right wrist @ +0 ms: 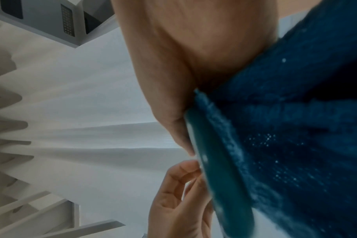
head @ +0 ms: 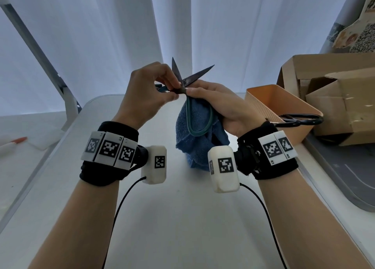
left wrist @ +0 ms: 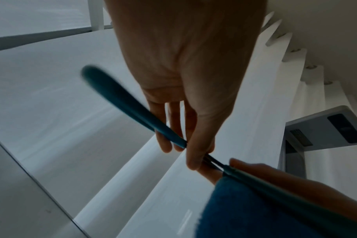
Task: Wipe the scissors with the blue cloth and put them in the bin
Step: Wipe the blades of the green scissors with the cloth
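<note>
Teal-handled scissors (head: 183,86) are held up above the white table (head: 182,218), dark blades spread open and pointing away. My left hand (head: 154,88) pinches them near the pivot, one handle loop (left wrist: 120,99) sticking out to its left. My right hand (head: 219,104) grips the blue cloth (head: 199,138) together with the other handle loop (right wrist: 218,169), which lies against the cloth. The cloth hangs down from that hand. The orange bin (head: 284,114) stands at the right of the table, beside my right wrist.
Another pair of black-handled scissors (head: 300,121) lies on the bin's rim. Cardboard boxes (head: 334,98) stand behind the bin on the right. A pen (head: 14,143) lies on a surface at far left. White curtains hang behind the table.
</note>
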The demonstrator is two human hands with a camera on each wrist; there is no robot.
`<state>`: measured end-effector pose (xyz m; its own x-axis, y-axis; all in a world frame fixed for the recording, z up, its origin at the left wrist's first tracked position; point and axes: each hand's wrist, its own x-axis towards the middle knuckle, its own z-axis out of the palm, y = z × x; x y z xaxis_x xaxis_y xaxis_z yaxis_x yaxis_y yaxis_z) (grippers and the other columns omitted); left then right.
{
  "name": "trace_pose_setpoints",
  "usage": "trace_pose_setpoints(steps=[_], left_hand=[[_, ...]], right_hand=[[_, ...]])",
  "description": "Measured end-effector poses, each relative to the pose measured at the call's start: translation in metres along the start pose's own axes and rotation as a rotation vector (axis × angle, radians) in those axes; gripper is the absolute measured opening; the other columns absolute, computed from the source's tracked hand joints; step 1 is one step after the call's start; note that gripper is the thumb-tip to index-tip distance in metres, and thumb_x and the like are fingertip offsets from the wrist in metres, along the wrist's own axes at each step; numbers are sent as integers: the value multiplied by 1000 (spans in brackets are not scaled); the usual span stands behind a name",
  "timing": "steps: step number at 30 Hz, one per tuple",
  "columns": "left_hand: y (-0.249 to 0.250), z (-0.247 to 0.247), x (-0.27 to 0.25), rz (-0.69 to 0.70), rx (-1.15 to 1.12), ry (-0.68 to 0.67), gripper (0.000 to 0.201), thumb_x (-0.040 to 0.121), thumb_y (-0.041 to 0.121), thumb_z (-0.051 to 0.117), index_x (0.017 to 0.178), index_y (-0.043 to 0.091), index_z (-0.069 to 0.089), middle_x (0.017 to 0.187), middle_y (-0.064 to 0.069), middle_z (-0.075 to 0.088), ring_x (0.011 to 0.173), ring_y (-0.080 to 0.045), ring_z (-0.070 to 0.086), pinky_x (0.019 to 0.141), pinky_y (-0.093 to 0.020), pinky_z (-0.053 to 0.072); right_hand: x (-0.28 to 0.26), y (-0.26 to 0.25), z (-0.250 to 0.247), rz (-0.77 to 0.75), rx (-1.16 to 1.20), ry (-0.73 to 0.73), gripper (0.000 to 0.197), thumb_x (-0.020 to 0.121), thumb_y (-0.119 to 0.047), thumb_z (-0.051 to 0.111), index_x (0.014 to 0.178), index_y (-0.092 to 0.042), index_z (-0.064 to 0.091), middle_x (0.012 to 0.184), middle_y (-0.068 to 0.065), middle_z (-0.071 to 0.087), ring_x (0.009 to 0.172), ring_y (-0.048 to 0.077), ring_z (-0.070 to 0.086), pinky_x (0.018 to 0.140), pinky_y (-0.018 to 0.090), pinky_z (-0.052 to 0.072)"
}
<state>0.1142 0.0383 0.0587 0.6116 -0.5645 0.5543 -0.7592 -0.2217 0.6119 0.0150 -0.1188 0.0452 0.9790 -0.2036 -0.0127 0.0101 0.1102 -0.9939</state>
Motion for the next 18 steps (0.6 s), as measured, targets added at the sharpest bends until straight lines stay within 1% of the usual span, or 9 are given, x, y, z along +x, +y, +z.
trace_pose_setpoints(steps=[3,6,7,9,10,12,14,16,18], left_hand=[[-3,1,2,-29,18,-10,24,69,6,85,85,15,70,90,10,69,88,-3,65,80,-33,56],[-7,2,3,-47,110,-19,26,70,19,86,87,22,67,90,13,68,95,-8,61,79,-23,45],[-8,2,3,-51,146,4,25,71,23,87,86,22,67,88,11,67,91,-8,59,76,-18,42],[-9,0,3,-108,142,55,20,75,31,84,78,19,69,76,8,66,70,1,56,64,-8,39],[-9,-1,3,-161,110,49,21,79,35,81,74,17,71,68,7,67,59,3,56,59,-6,40],[-9,-2,3,-271,39,-65,32,89,41,70,72,15,75,62,2,71,51,0,58,54,-8,43],[-7,0,1,-356,-56,-181,37,95,43,62,81,13,77,67,-2,74,54,-8,62,53,-14,46],[-4,3,2,-409,-140,-196,35,97,42,60,94,11,76,73,-5,76,57,-11,65,53,-17,49],[-2,6,3,-448,-226,-172,32,98,40,60,103,11,73,76,-4,76,59,-11,66,55,-18,51]], right_hand=[[3,2,1,-22,22,20,25,98,-13,58,118,0,63,87,9,64,76,16,61,72,26,55],[6,5,2,-27,0,88,15,97,-13,59,107,-6,67,81,6,65,71,15,62,69,27,54],[7,7,2,-28,0,113,12,97,-13,59,104,-9,68,81,6,64,70,14,62,68,26,54],[9,8,1,-40,4,161,10,97,-15,61,102,-11,68,83,7,63,72,14,61,68,27,54],[10,9,1,-56,6,181,11,97,-16,61,104,-11,68,85,7,63,73,14,61,69,27,53],[10,9,0,-99,12,206,14,97,-16,60,107,-9,67,84,5,62,73,14,60,68,25,53],[10,8,1,-131,15,206,18,98,-15,60,111,-5,66,85,6,63,76,15,61,70,27,54],[9,8,2,-145,21,179,22,98,-16,60,115,-3,64,89,10,63,81,19,62,75,32,56],[9,8,3,-156,20,142,24,99,-16,58,120,-5,65,94,12,65,85,22,63,81,36,58]])
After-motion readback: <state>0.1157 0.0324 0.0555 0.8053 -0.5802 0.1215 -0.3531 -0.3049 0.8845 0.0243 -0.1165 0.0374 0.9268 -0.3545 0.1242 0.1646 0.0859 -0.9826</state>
